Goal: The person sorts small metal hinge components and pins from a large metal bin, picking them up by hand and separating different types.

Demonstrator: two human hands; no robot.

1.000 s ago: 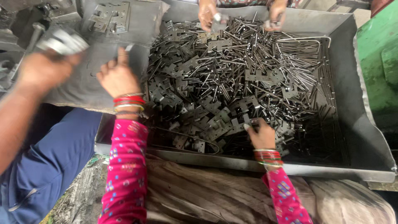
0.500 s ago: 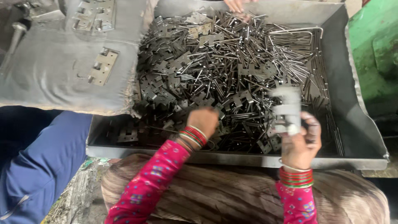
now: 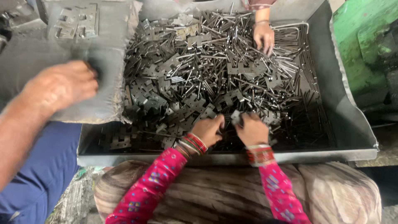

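Left hand [image 3: 208,130] and right hand [image 3: 252,129], grips pinching one small metal piece [image 3: 236,118], work near the tray's [image 3: 215,158] front wall.

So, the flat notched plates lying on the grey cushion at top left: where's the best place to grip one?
Probably by a long outer edge of a plate, pinched from above between thumb and fingertip. They lie flat and side by side on the cushion, so the edges facing outward are the free ones; the soft surface should let a fingertip slip under.
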